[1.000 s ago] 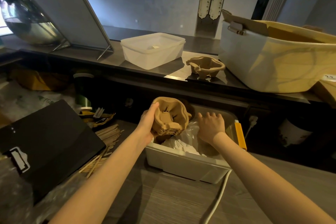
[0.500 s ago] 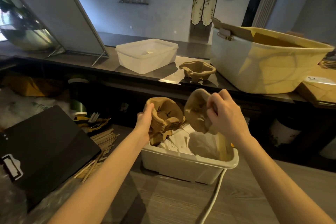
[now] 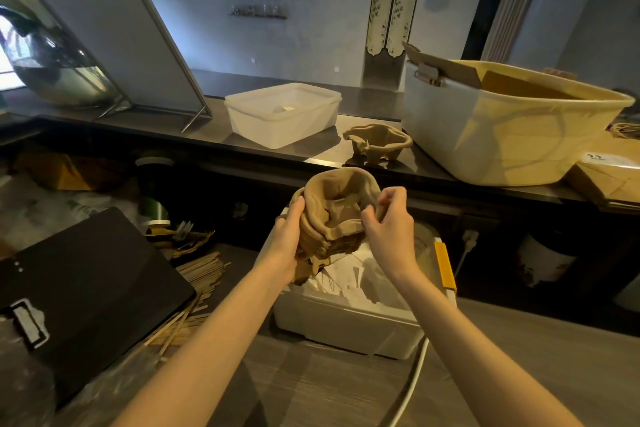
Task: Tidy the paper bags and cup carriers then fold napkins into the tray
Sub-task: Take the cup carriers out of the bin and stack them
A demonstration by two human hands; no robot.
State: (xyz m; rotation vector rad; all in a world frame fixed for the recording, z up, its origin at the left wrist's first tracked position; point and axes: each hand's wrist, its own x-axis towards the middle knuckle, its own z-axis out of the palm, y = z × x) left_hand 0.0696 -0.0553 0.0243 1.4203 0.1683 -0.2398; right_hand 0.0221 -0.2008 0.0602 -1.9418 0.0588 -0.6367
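Above the white bin [image 3: 346,322], the left hand [image 3: 287,239] cups the nested cup carriers [image 3: 332,215] while the right hand [image 3: 389,229] pinches the top one's rim, likely seating it squarely into the stack.

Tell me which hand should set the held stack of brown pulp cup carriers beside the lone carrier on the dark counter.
Probably left. The left hand wraps the brown pulp stack from the side, carrying it; the right hand only pinches its rim.
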